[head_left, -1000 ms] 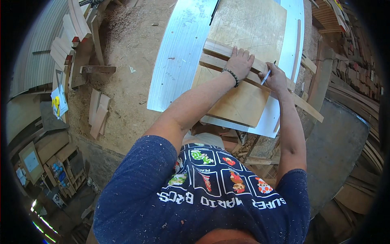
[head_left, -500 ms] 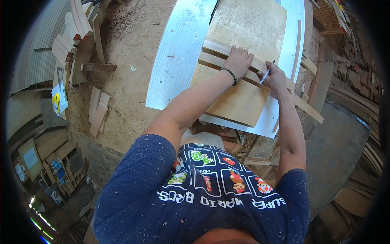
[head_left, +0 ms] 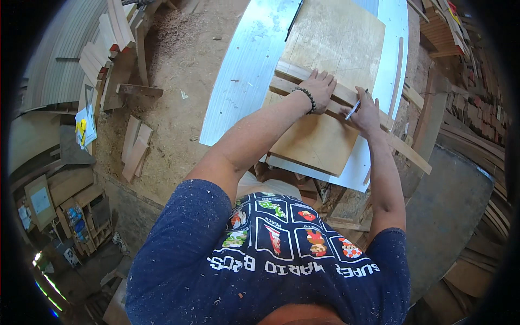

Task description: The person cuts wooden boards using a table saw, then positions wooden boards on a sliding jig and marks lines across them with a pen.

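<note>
Two long wooden strips lie side by side across a plywood board: the far strip (head_left: 291, 70) and the near strip (head_left: 281, 85). My left hand (head_left: 318, 91), with a beaded bracelet at its wrist, lies on them with its fingers stretched out over the far strip. To its right, my right hand (head_left: 366, 115) holds a slim white pen (head_left: 355, 107) slantwise between thumb and fingers. Its fingertips reach the strips. The near strip runs on under that hand and sticks out past the board at the right. The plywood board (head_left: 338, 35) shows beyond and in front of the strips.
Under the plywood is a pale ribbed panel (head_left: 230, 86). Short wood offcuts (head_left: 135, 149) lie on the dusty ground at the left, near stacked planks (head_left: 122, 27). A grey slab (head_left: 449, 211) stands at the right, beside piled lumber (head_left: 482, 97).
My right hand has shifted slightly and its fingers reach farther across the strips, the pen still in it. My left hand stays on the strips. The whole view has shifted a little.
</note>
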Tool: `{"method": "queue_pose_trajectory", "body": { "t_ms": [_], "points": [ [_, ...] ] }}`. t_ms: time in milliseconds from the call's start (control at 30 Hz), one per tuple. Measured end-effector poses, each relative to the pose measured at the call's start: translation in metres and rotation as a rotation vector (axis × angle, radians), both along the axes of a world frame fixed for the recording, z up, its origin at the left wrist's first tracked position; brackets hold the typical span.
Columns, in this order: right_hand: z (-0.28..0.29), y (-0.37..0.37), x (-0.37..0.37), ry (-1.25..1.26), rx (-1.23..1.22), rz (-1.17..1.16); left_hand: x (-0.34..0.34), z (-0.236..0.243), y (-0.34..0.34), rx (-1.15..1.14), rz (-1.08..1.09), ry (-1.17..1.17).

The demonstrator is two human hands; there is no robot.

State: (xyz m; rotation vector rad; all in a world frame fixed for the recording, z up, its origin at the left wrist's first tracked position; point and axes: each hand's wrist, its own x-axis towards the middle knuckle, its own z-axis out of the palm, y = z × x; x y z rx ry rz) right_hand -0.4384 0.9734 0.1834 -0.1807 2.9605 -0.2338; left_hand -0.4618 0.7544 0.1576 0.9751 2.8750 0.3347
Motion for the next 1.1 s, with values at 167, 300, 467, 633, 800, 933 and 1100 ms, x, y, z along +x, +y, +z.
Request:
{"method": "queue_pose_trajectory", "body": {
  "t_ms": [167,300,467,633,800,933,1100],
  "points": [
    [-0.005,-0.022,0.013,0.099,0.085,0.177,-0.001,-0.014,0.005,-0.012,0.037,0.005],
    [-0.005,-0.026,0.014,0.043,0.152,0.105,0.01,-0.02,0.01,-0.021,0.128,0.099],
    [0.004,-0.029,-0.006,-0.015,0.159,0.104,-0.01,-0.028,0.006,-0.076,0.071,0.144],
    [0.007,-0.02,-0.053,-0.045,0.155,0.127,-0.057,-0.019,0.01,-0.115,0.042,0.122],
    [0.007,-0.013,-0.089,-0.029,0.16,0.119,-0.092,-0.013,0.017,-0.092,0.045,0.066],
    [0.006,-0.013,-0.116,-0.028,0.149,0.101,-0.118,-0.006,0.021,-0.113,0.068,0.033],
    [0.007,-0.008,-0.138,-0.04,0.178,0.097,-0.139,-0.003,0.025,-0.107,0.063,0.016]
  ]
}}
